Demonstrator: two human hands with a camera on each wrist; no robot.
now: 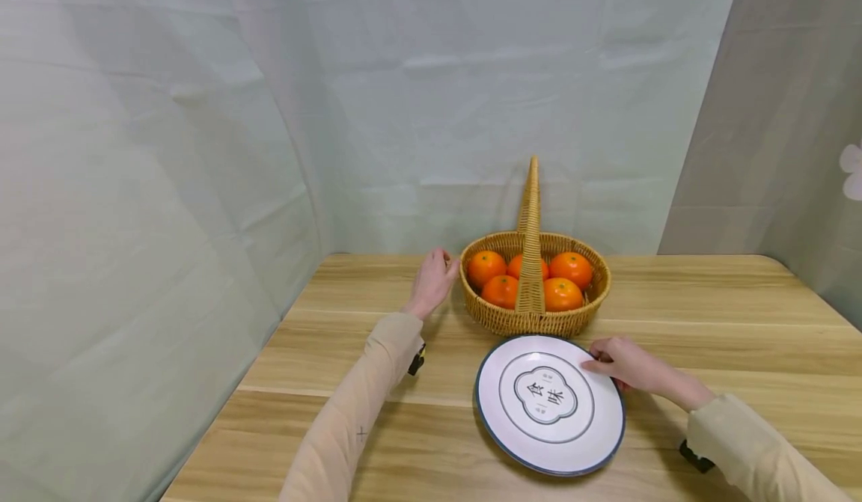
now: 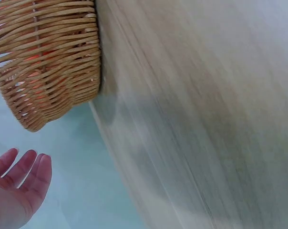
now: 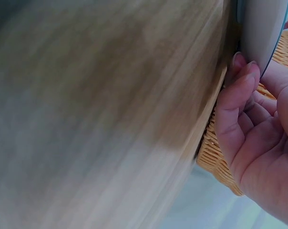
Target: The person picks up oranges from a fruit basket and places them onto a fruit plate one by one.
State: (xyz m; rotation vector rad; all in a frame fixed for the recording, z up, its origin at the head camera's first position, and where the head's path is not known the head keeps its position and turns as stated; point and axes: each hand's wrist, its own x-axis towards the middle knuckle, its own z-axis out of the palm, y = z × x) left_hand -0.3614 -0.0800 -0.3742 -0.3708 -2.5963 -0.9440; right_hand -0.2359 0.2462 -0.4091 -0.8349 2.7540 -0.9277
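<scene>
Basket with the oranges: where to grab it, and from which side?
Probably the top of the handle, coming from above. It arches upright over the basket, clear of the oranges, and runs front to back, so fingers could curl over it from left or right. The plate crowds a low approach from the near side.

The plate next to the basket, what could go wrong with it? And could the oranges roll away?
The plate might slip or tip, because the right grip holds it at one side only. It sits close in front of the basket, so sliding it forward could bump the two together. If the left grip, right beside the basket, knocked it hard, the uncovered oranges might roll out.
</scene>
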